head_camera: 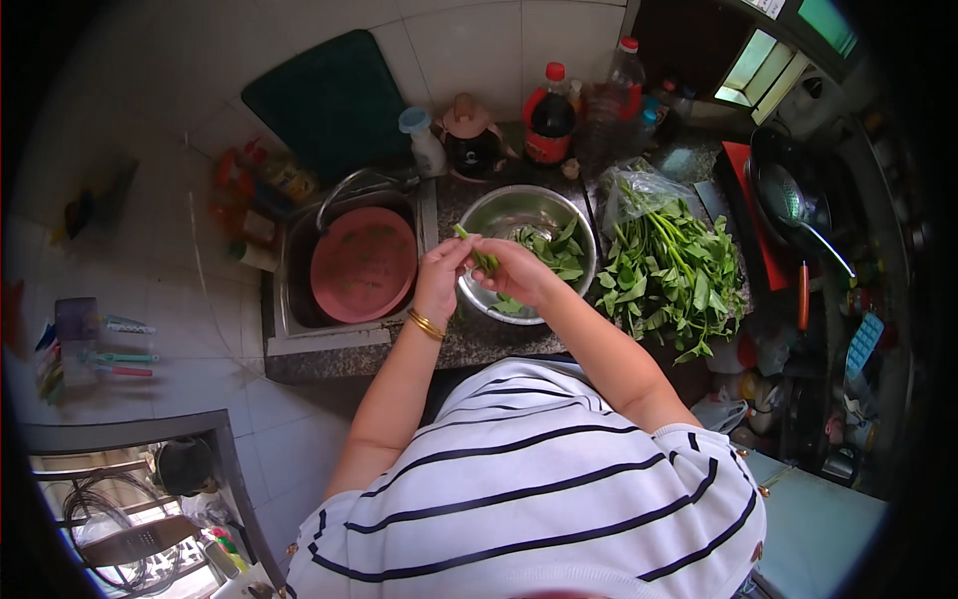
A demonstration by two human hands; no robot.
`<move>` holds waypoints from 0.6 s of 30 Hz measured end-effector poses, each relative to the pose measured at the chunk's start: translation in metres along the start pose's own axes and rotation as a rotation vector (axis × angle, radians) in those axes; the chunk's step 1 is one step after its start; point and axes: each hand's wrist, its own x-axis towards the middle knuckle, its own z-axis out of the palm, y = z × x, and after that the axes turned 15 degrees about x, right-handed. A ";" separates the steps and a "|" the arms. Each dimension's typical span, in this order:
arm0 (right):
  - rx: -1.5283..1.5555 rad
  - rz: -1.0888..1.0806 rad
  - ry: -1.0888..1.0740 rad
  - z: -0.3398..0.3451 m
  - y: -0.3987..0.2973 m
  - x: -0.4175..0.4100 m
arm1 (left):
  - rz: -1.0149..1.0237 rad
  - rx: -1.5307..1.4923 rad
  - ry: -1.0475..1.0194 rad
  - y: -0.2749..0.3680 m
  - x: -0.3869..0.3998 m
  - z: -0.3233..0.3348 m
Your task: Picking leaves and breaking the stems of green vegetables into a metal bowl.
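My left hand (444, 271) and my right hand (510, 271) meet over the left side of a metal bowl (586, 247). Between their fingers is a short piece of green stem with leaf (485, 260), pinched by both. Torn green leaves (560, 251) lie in the bowl. To the right of the bowl, a large bunch of leafy greens (666, 262) lies on the counter, its stems partly inside a clear plastic bag (640, 196).
A pink basin (364, 264) sits in the sink (299, 247) at left. Behind stand a green board (325, 105), a white bottle (425, 142), a lidded jug (470, 138) and a cola bottle (550, 120). A wok with a skimmer (795, 196) is at right.
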 end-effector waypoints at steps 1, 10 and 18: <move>-0.011 0.002 0.024 0.002 0.002 -0.001 | 0.029 0.076 -0.016 0.000 0.000 -0.002; -0.268 -0.071 0.032 -0.001 0.018 0.016 | 0.124 0.248 0.058 -0.005 -0.009 -0.017; -1.240 -0.097 -0.164 -0.017 0.076 0.041 | 0.112 -0.079 0.429 -0.005 -0.022 -0.094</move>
